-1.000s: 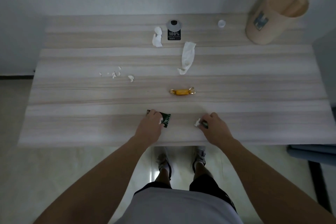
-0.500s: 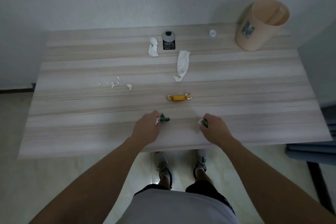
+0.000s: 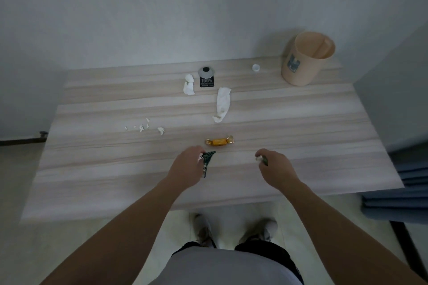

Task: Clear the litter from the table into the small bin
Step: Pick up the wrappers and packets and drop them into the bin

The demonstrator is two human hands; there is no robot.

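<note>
My left hand (image 3: pixel 186 170) pinches a dark green wrapper (image 3: pixel 208 161) that hangs down just above the table. My right hand (image 3: pixel 276 169) is closed on a small green and white scrap (image 3: pixel 262 159), mostly hidden by the fingers. A gold-wrapped candy (image 3: pixel 220 141) lies just beyond both hands. Further back lie a long white tissue (image 3: pixel 222 104), a crumpled white tissue (image 3: pixel 188 84), a black tag with a grey disc (image 3: pixel 206 78) and a small white cap (image 3: pixel 255 67). Several white crumbs (image 3: pixel 144 127) lie to the left. The small tan bin (image 3: pixel 305 59) stands at the far right corner.
The wooden table (image 3: pixel 324 136) stands against a plain wall. A blue-grey fabric item (image 3: pixel 403 192) sits off the table's right edge. My feet show on the pale floor below the near edge.
Both hands have lifted off the table with their scraps. The green wrapper now dangles from the left fingers instead of lying flat. The camera has tilted up.
</note>
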